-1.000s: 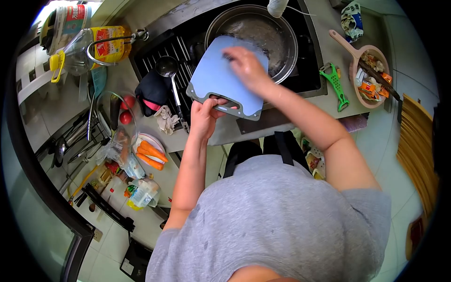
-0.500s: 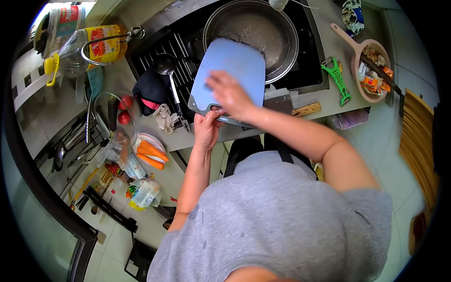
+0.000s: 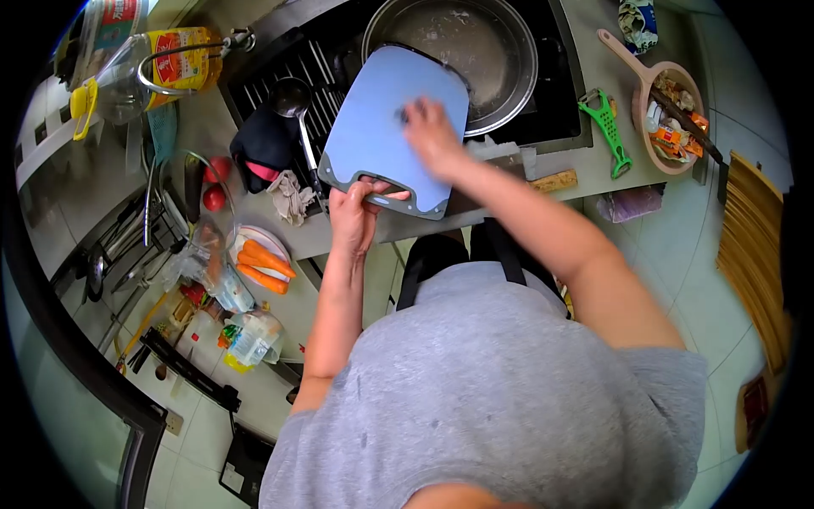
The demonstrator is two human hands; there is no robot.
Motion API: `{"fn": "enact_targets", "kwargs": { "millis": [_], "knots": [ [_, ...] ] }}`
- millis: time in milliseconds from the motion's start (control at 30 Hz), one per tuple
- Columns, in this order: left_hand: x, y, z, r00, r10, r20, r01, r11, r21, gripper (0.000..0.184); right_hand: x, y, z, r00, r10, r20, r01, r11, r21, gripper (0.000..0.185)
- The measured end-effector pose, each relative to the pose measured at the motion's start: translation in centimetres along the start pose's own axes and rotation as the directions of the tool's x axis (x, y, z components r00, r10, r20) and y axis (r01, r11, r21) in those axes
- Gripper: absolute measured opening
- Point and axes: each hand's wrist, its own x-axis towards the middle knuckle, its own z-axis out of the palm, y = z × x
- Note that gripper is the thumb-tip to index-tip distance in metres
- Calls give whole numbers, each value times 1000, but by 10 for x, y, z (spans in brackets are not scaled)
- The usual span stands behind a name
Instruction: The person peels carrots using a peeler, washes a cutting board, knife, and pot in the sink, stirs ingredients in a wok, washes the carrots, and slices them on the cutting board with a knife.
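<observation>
A blue cutting board (image 3: 373, 110) with a grey handle edge is tilted over the near left rim of a large metal pot (image 3: 509, 119) on the stove. My left hand (image 3: 352, 212) is closed around the board's handle cut-out. Over the board's face is my right hand (image 3: 434, 142), its fingers stretched out and somewhat blurred. A small dark patch shows at its fingertips; I cannot tell what it is. Cloudy liquid with pale flecks fills the pot. Beside my right forearm, a knife's wooden handle (image 3: 555, 181) rests on the counter edge.
A ladle (image 3: 291, 100) and a crumpled rag (image 3: 291, 199) lie to the left. Carrots (image 3: 264, 259) sit on a plate near an oil bottle (image 3: 161, 72). To the right are a green peeler (image 3: 606, 131) and a pink strainer (image 3: 649, 76) with scraps and a dark-handled utensil.
The board has tilted and shifted slightly up and left over the pot. My right hand has moved up and right across its face. My left hand keeps the handle.
</observation>
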Motion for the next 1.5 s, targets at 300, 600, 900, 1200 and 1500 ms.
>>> {"fn": "enact_targets", "kwargs": {
  "millis": [300,600,900,1200,1500],
  "knots": [
    [11,9,17,991,-29,-128,21,998,-66,14,-45,-30,-35,909,-418,2,417,908,38,52],
    [37,22,49,992,58,-112,-57,998,13,9,114,140,-84,999,-26,-42,4,887,-463,29],
    [60,7,56,968,85,-236,-59,991,116,21,102,145,-55,977,203,-63,-189,965,181,45],
    [86,6,50,967,-1,-255,-22,996,-90,26,0,13,-98,916,-395,74,353,879,321,41],
    [38,35,48,982,-25,-187,45,993,106,26,126,176,-69,995,14,94,36,862,-506,42]
  ]
}}
